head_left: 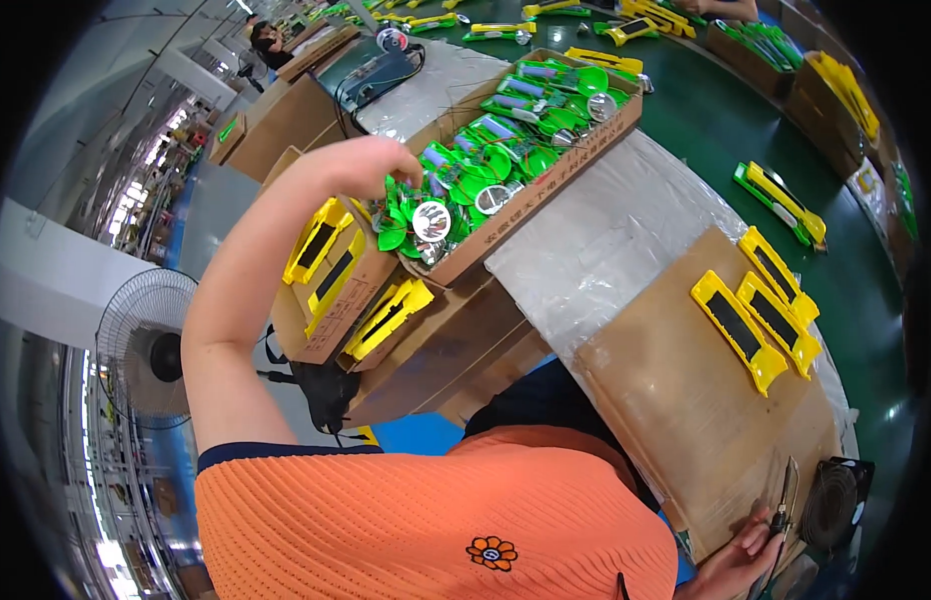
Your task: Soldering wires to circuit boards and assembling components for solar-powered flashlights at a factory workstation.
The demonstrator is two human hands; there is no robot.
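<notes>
My left hand [378, 168] reaches over the near left end of a long cardboard box [561, 180]. Its fingers curl down among green plastic lamp parts [506, 160] with round silvery reflectors, purple cylinders and thin wires. What the fingertips pinch, if anything, is hidden by the hand and the parts. At the lower right, my right hand [748, 552] holds a soldering iron [783, 515] between its fingers, tip pointing up. Near it, on a brown board [686, 400], lie three yellow casings [741, 328] with dark panels.
More yellow casings [326, 245] fill a smaller carton [331, 325] at left. A dark coil holder [836, 500] stands beside the iron. Across the green belt [686, 110] lie yellow-green lamps [783, 205] and further boxes. A fan [151, 345] stands left; another person [271, 45] sits far off.
</notes>
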